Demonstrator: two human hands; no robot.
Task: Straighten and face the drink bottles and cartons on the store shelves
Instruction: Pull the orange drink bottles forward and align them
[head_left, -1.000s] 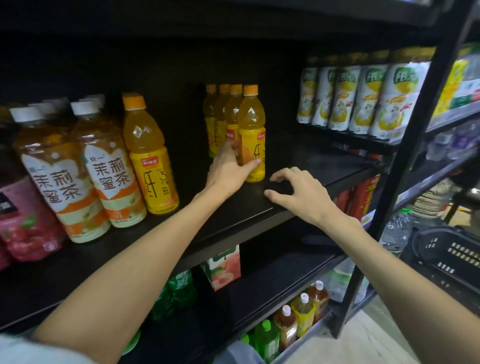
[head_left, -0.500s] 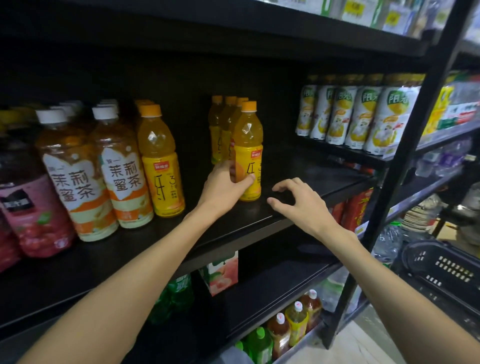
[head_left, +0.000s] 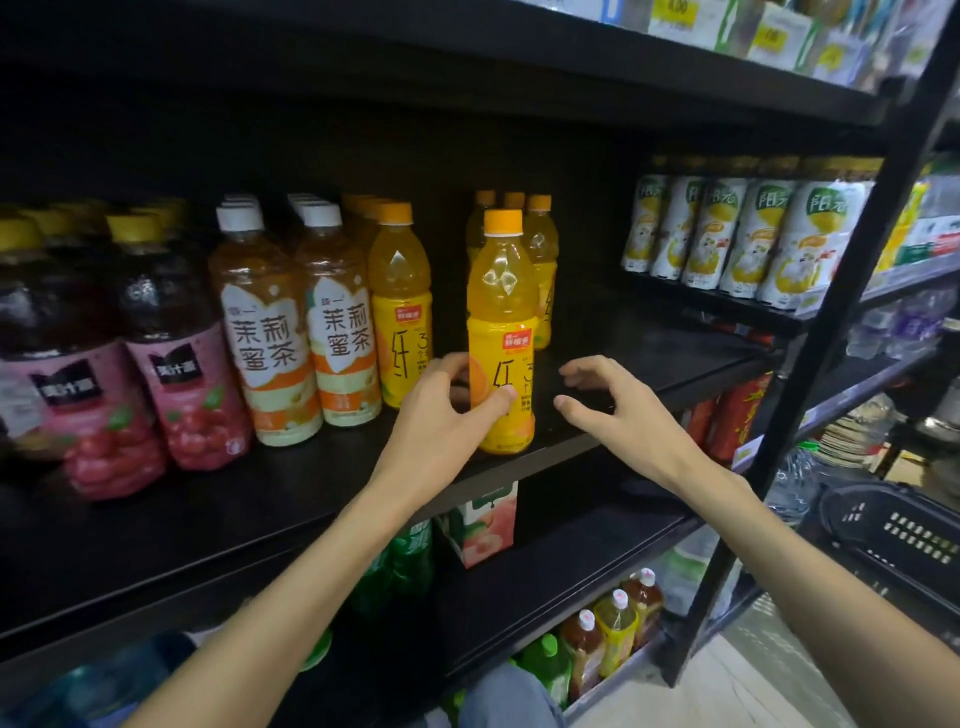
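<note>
While the left hand (head_left: 441, 415) grips the orange juice bottle (head_left: 501, 332) low down, the right hand (head_left: 613, 410) hovers just beside it — fingers curled, holding nothing.

Two bare forearms, no sleeves, no rings or watch; grey-blue trouser knee (head_left: 511, 696) below.

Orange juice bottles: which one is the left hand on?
The front orange juice bottle of the right-hand row, gripped low on its label by the left hand; it stands forward of the three behind.
</note>
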